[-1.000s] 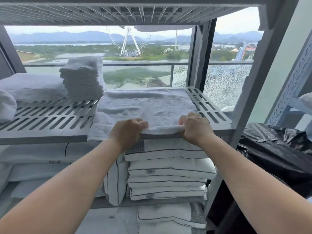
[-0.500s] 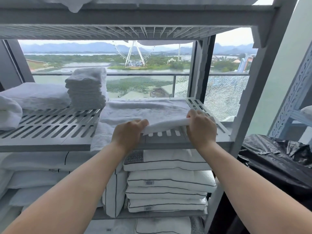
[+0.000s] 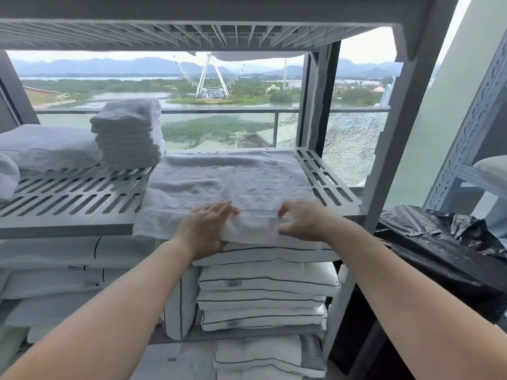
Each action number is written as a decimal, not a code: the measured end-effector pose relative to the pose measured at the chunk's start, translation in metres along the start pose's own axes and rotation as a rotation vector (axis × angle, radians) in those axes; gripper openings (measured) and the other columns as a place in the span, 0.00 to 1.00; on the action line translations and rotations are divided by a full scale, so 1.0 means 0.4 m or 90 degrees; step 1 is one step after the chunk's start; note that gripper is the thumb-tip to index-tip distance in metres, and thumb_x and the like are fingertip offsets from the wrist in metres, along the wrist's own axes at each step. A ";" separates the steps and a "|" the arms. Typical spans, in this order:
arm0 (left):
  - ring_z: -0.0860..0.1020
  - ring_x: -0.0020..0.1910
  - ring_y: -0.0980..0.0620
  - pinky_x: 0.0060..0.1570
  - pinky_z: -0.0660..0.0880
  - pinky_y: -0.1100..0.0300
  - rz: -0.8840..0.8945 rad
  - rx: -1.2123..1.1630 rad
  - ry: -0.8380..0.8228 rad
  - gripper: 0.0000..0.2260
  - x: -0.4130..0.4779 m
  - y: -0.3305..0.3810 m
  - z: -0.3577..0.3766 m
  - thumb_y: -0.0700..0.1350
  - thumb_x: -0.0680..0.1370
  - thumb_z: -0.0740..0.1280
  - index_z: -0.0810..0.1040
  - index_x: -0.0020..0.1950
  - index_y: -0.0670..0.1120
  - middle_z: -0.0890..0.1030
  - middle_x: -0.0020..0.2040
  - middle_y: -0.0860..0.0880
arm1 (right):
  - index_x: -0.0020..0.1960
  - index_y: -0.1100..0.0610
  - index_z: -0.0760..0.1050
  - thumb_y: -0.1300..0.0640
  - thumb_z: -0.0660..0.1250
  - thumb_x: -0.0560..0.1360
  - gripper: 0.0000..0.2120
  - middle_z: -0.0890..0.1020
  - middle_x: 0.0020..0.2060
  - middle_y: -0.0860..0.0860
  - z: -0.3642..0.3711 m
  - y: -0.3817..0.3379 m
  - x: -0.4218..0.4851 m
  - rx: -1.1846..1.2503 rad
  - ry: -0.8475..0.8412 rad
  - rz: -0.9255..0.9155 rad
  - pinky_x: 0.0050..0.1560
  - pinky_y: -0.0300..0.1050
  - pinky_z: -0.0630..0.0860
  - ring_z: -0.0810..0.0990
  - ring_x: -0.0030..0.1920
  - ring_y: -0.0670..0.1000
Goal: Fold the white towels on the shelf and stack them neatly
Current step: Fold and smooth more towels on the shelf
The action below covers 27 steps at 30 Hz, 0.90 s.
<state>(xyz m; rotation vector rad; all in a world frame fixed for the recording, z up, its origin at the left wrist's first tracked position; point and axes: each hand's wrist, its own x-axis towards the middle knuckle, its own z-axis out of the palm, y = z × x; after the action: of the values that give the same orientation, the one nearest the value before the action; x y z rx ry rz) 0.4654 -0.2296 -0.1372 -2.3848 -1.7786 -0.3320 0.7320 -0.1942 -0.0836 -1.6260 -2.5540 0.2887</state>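
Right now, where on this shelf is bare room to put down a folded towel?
Free: the slatted shelf in front of the towel stack and pillow, left of the spread towel. Crowded: the right side, taken by that towel, left hand and right hand.

The white towel [image 3: 233,182] on the slotted shelf [image 3: 68,198] is matt, nubbly terry cloth; the shelf itself is smooth matt grey, plastic or painted metal. Below the shelf the pillows [image 3: 269,278] are smooth cloth, and right of it the black plastic bag [image 3: 439,242] shines, crinkled.
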 end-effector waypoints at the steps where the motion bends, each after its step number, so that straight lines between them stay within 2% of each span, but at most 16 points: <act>1: 0.64 0.76 0.48 0.75 0.60 0.50 0.002 0.002 0.002 0.32 -0.001 -0.001 0.003 0.48 0.71 0.70 0.62 0.72 0.57 0.63 0.78 0.51 | 0.58 0.47 0.76 0.35 0.64 0.72 0.21 0.75 0.55 0.46 0.011 -0.005 0.004 0.026 0.009 -0.027 0.60 0.52 0.72 0.75 0.57 0.51; 3: 0.60 0.78 0.51 0.77 0.53 0.53 0.002 0.009 0.003 0.34 -0.006 -0.003 0.007 0.50 0.71 0.70 0.60 0.74 0.57 0.62 0.79 0.51 | 0.53 0.47 0.79 0.30 0.59 0.73 0.24 0.74 0.54 0.46 0.039 -0.017 0.015 0.069 0.048 -0.064 0.57 0.51 0.73 0.75 0.56 0.50; 6: 0.57 0.79 0.52 0.78 0.49 0.52 -0.012 0.030 0.005 0.35 -0.022 -0.005 0.005 0.51 0.72 0.70 0.59 0.77 0.57 0.60 0.80 0.51 | 0.50 0.51 0.80 0.40 0.62 0.78 0.15 0.76 0.56 0.49 0.083 -0.030 0.033 0.064 0.131 -0.093 0.58 0.49 0.73 0.74 0.58 0.51; 8: 0.56 0.79 0.51 0.78 0.49 0.50 -0.037 0.053 0.007 0.36 -0.042 -0.012 0.001 0.52 0.73 0.69 0.57 0.78 0.56 0.60 0.80 0.50 | 0.49 0.51 0.79 0.45 0.64 0.78 0.11 0.77 0.53 0.49 0.104 -0.040 0.043 0.049 0.198 -0.105 0.58 0.50 0.73 0.74 0.58 0.53; 11: 0.53 0.80 0.50 0.78 0.48 0.47 -0.083 0.099 -0.012 0.38 -0.073 -0.032 -0.001 0.60 0.75 0.66 0.52 0.80 0.55 0.56 0.81 0.50 | 0.50 0.50 0.77 0.47 0.65 0.77 0.08 0.78 0.50 0.49 0.131 -0.067 0.059 0.086 0.273 -0.155 0.56 0.48 0.72 0.75 0.55 0.53; 15: 0.51 0.80 0.51 0.78 0.47 0.43 -0.149 0.126 -0.030 0.42 -0.110 -0.075 -0.018 0.72 0.73 0.60 0.51 0.80 0.55 0.55 0.81 0.52 | 0.58 0.49 0.76 0.44 0.65 0.77 0.13 0.78 0.56 0.49 0.167 -0.138 0.089 0.090 0.271 -0.237 0.61 0.50 0.72 0.75 0.59 0.53; 18: 0.51 0.80 0.53 0.78 0.47 0.44 -0.151 0.124 -0.030 0.40 -0.141 -0.116 -0.041 0.77 0.73 0.48 0.54 0.80 0.56 0.55 0.81 0.54 | 0.63 0.49 0.74 0.41 0.64 0.77 0.19 0.78 0.61 0.50 0.182 -0.190 0.110 0.101 0.241 -0.250 0.64 0.51 0.69 0.73 0.63 0.53; 21: 0.56 0.79 0.52 0.77 0.51 0.44 -0.191 0.076 0.030 0.30 -0.159 -0.177 -0.058 0.69 0.80 0.44 0.63 0.77 0.58 0.62 0.79 0.52 | 0.66 0.49 0.73 0.39 0.61 0.78 0.21 0.78 0.63 0.50 0.186 -0.239 0.138 0.104 0.207 -0.254 0.67 0.51 0.69 0.73 0.65 0.53; 24: 0.63 0.76 0.52 0.74 0.61 0.48 -0.269 -0.055 0.095 0.22 -0.163 -0.250 -0.070 0.59 0.84 0.48 0.72 0.73 0.55 0.68 0.76 0.51 | 0.67 0.50 0.73 0.39 0.59 0.80 0.21 0.77 0.65 0.50 0.184 -0.295 0.174 0.099 0.185 -0.243 0.66 0.52 0.70 0.74 0.65 0.53; 27: 0.70 0.71 0.54 0.68 0.68 0.54 -0.252 -0.149 0.101 0.18 -0.168 -0.325 -0.090 0.53 0.84 0.53 0.77 0.68 0.55 0.73 0.72 0.55 | 0.69 0.50 0.72 0.42 0.57 0.81 0.20 0.75 0.68 0.49 0.188 -0.372 0.209 0.126 0.163 -0.221 0.67 0.51 0.70 0.72 0.68 0.53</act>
<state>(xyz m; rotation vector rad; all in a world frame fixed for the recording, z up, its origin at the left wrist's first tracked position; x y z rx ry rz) 0.3194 -0.2633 -0.1220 -2.0508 -2.2314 -0.7927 0.5505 -0.1879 -0.1269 -1.0546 -2.4599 0.2703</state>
